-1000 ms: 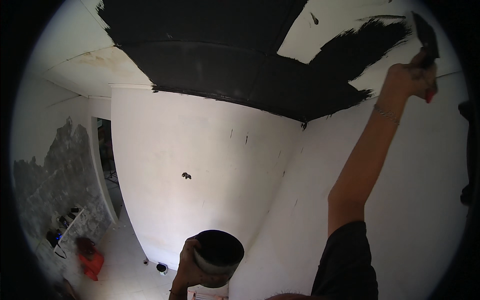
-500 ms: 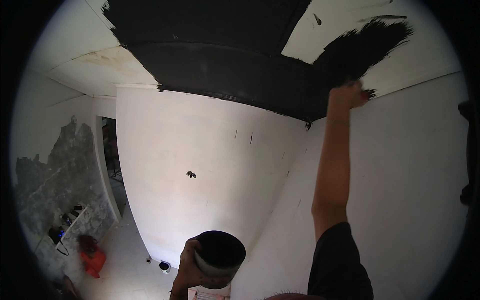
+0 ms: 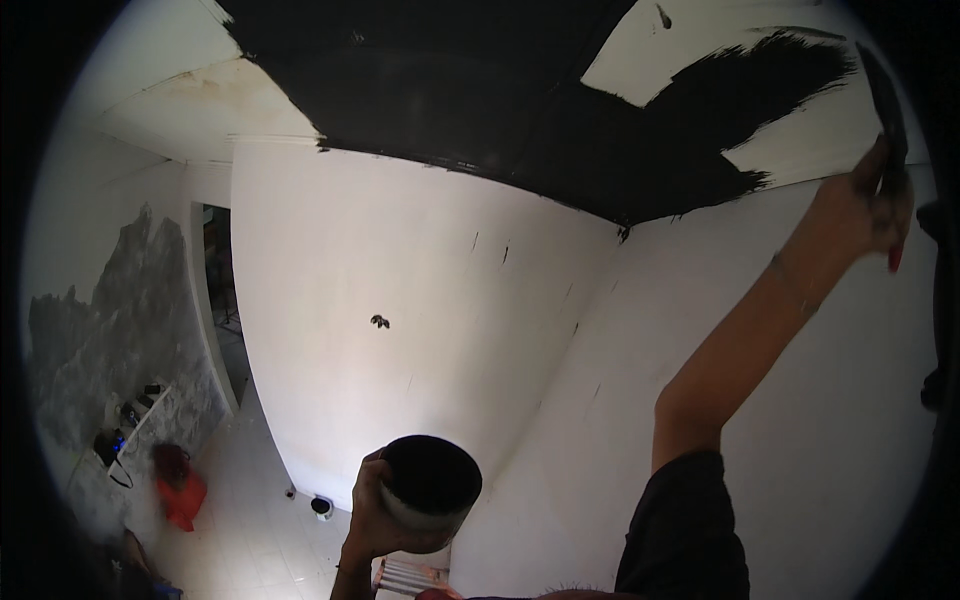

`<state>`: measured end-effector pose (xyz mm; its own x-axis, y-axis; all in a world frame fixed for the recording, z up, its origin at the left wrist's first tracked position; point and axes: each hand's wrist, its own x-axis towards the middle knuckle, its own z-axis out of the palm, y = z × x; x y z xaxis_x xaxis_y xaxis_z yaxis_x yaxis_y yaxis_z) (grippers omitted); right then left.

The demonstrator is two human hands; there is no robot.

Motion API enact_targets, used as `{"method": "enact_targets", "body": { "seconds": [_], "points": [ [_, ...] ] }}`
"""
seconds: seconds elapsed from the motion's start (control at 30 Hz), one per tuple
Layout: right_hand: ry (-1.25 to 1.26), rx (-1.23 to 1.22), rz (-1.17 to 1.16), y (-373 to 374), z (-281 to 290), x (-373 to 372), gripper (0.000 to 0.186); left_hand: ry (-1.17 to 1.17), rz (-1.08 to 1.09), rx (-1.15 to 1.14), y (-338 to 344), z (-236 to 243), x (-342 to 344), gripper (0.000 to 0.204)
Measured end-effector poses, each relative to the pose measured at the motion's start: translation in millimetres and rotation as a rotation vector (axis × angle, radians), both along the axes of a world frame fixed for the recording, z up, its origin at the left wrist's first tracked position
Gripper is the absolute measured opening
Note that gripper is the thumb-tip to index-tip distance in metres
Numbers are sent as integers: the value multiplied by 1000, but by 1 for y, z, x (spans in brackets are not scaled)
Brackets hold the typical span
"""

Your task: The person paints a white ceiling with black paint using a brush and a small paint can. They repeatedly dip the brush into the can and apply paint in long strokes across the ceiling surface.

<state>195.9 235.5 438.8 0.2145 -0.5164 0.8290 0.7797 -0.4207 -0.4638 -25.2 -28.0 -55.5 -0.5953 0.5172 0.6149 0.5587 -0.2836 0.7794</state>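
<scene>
My left hand [image 3: 368,512] is wrapped round the side of a round paint bucket [image 3: 430,530], low in the middle of the view. The bucket is pale outside and black inside, its mouth tilted toward me. At the far right my right hand [image 3: 868,212] is raised and closed on a paintbrush [image 3: 882,92]. Dark bristles point up beside the ceiling, and a red handle end shows below the fist. Wet-looking black paint [image 3: 430,95] covers much of the white ceiling, with ragged brush edges near the right wall.
White walls [image 3: 420,240] meet in a corner, with black drips and smudges. At lower left are a shelf [image 3: 140,430] with small devices, a blurred red item [image 3: 182,500], a doorway [image 3: 222,300] and a small pot [image 3: 321,507]. Below the bucket shows a ladder-like step [image 3: 410,578].
My right hand with the brush has swung right, away from the black stroke by the wall corner. More black covers the ceiling edge there. The bucket has shifted slightly up and left.
</scene>
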Motion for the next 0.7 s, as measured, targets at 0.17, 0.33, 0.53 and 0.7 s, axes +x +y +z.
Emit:
{"method": "enact_targets", "body": {
  "seconds": [0.17, 0.33, 0.53, 0.7],
  "points": [
    [-642, 319, 1135, -3, -149, -11, 30, 192, 108, 66, 8, 0, 18, 109],
    [-685, -203, 1981, -17, -297, -15, 28, 315, 156, 145, 19, -7, 26, 113],
    [-462, -829, 2733, -48, -346, 10, 28, 443, 186, 92, 33, -24, 44, 98],
    [-359, -1167, 2670, -59, -347, 8, 25, 392, 178, 107, 46, -25, 55, 110]
  ]
}}
